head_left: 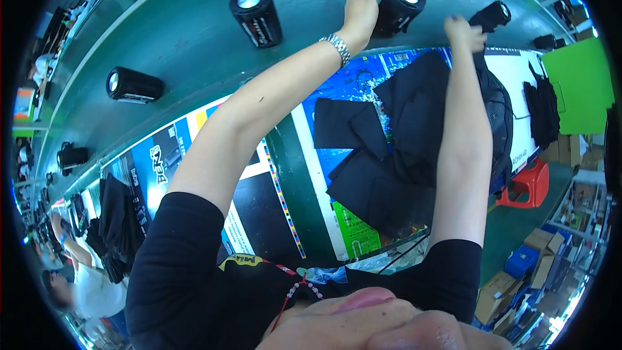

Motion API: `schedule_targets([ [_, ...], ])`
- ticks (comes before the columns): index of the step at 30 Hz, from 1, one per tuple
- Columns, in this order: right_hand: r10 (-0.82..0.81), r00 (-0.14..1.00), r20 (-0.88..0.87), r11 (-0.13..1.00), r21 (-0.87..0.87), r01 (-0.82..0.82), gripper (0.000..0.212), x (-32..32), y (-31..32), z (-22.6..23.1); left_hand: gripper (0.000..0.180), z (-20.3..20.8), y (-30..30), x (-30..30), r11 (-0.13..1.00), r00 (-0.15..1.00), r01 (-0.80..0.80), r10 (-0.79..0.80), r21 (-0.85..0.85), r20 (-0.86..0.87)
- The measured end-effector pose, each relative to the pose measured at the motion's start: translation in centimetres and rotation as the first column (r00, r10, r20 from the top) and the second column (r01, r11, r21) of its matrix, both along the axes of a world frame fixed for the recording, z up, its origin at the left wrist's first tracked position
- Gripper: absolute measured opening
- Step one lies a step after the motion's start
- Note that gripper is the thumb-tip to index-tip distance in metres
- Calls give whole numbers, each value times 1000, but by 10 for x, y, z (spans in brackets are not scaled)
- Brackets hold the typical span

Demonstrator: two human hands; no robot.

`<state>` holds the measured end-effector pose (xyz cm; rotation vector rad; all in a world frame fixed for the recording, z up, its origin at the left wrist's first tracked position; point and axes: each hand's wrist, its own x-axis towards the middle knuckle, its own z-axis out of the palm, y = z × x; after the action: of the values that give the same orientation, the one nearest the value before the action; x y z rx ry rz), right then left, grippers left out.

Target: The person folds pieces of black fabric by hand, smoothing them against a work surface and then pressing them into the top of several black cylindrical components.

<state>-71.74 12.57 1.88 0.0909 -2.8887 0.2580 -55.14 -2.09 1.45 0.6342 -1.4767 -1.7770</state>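
My left hand (361, 14) is stretched out at the left side of a black cylindrical speaker (396, 13) with a shiny silver end. Its visible digits point away from me, and whether it presses on the speaker I cannot tell. My right hand (465, 34) is smeared by motion, its fingers just left of another black speaker (492, 17) that lies tilted. Whether the right hand touches that speaker is unclear. Below both hands, a heap of flat black cloth pieces (414, 136), pouch-like in shape, covers part of a printed blue sheet (337, 81).
More black speakers stand or lie along the green bench (194, 45), including an upright one (258, 19) and a lying one (136, 85). A black mesh bag (500, 116) sits right of the cloth. A red stool (528, 185) and cardboard boxes (499, 295) are at right; a co-worker (91, 285) at left.
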Motion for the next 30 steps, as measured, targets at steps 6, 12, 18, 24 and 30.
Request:
schedule_targets([
  [6, 89, 987, 131, 994, 46, -96, 35, -22, 62, 33, 55, 36, 27, 101, 951, 955, 294, -288, -95, 66],
  [12, 262, 936, -233, 948, -120, -295, 27, -17, 107, 138, 43, 45, 17, 259, 884, 895, 436, -405, -169, 190],
  [18, 771, 628, 101, 625, -303, -719, 8, 161, 122, 164, 31, 52, -14, 460, 748, 820, -87, 429, -658, 379],
  [24, 649, 381, 659, 479, 35, -877, 5, 257, 134, 133, 50, 36, -22, 594, 289, -47, 213, 957, -933, 285],
  [30, 914, 385, 130, 387, 4, -922, 15, 300, 87, 158, 13, 44, -33, 631, 122, 191, 76, 972, -990, 135],
])
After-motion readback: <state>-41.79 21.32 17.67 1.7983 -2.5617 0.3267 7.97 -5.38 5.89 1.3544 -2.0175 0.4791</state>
